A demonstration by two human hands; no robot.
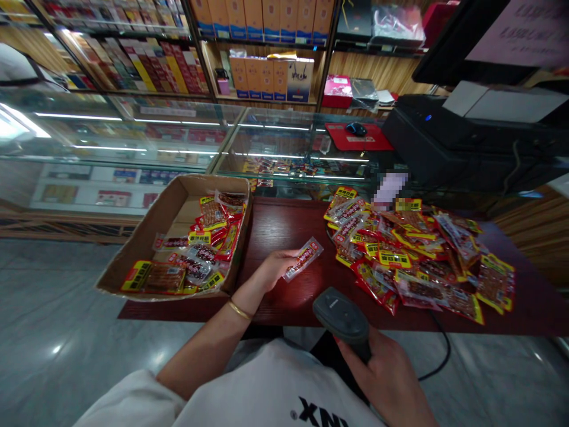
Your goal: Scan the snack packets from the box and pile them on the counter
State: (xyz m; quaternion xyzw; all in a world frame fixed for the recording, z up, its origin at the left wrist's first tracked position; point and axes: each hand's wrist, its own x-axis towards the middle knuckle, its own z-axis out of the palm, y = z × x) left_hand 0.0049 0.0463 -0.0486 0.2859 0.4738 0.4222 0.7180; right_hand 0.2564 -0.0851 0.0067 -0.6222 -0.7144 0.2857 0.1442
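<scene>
Over the dark red table [275, 222], my left hand [276, 268] pinches one end of a small red-and-clear snack packet [304, 260]. My right hand [386, 370] is wrapped round the grip of a black barcode scanner [341, 314], whose head points towards the packet. To the left, an open cardboard box [164, 204] contains several snack packets in red, yellow and clear wrapping. A large heap of similar packets [395, 258] lies on the right part of the table. The scanner's trigger is hidden by my fingers.
Behind the table runs a glass display counter [178, 136], with a red mouse pad [338, 137] and a mouse [355, 128] on it. A black printer-like machine [444, 142] stands at the back right. A cable [444, 350] hangs by the front edge.
</scene>
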